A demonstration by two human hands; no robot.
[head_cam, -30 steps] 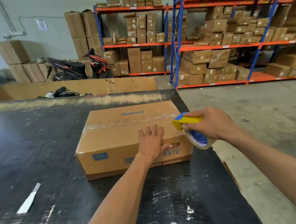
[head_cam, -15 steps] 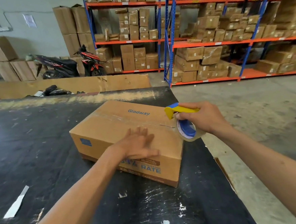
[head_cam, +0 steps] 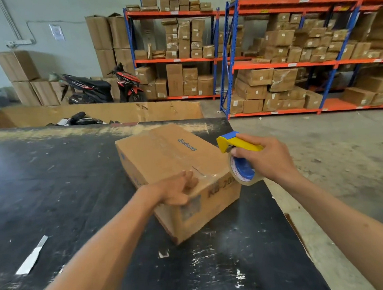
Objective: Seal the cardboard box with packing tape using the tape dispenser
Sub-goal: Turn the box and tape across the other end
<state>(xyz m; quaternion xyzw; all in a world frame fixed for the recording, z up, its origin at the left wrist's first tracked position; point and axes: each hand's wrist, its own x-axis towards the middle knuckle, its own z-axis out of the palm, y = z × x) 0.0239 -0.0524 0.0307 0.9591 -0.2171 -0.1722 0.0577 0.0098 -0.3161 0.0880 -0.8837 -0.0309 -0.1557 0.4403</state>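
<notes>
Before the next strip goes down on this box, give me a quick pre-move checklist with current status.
1. Tape dispenser gripped in right hand: ok.
2. Left hand steadying the cardboard box: ok, resting on its near top edge.
3. Box fully on the table: ok.
4. Dispenser touching the box: not ok, held off its right side.
5. Box square to the person: not ok, sits turned at an angle.
6. Free tape end ready: cannot tell.

Box point(head_cam: 164, 160): I read plain brown card, blue lettering on top, darker print on near face.
Dispenser point(head_cam: 235, 143): yellow body, blue cap at far tip.
Tape roll point(head_cam: 242, 170): clear, blue core.
Table point(head_cam: 53, 188): black, scuffed white.
Far racks point(head_cam: 293, 64): orange beams, blue uprights.
</notes>
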